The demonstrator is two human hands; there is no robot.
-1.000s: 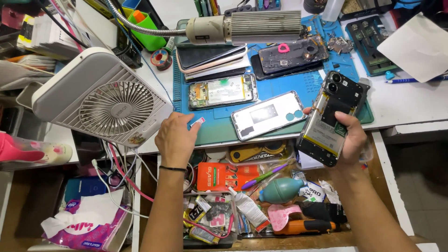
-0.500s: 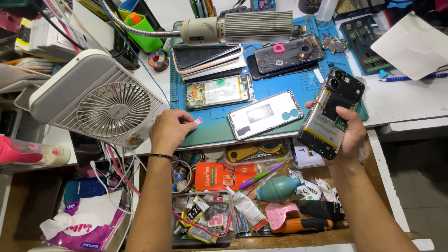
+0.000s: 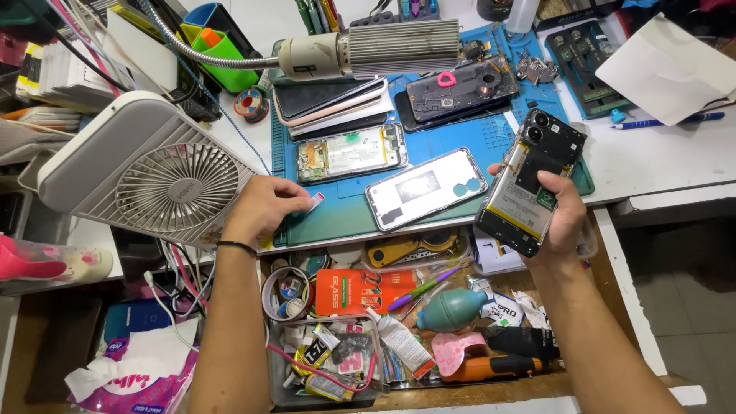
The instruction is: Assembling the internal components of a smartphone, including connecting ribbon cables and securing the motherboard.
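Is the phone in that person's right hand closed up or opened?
Opened: the phone in the right hand has no back cover, so its battery and inner parts show.

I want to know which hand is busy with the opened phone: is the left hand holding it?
No, the opened phone sits in the right hand, while the left hand rests at the blue mat's edge.

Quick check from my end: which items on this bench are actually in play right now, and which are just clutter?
In play:
- opened phone, back off, held in the right hand
- small pink-tipped piece pinched by the left hand
- blue work mat

Lying about:
- white fan
- lamp head
- white phone back cover
- teal blower bulb
- orange packet
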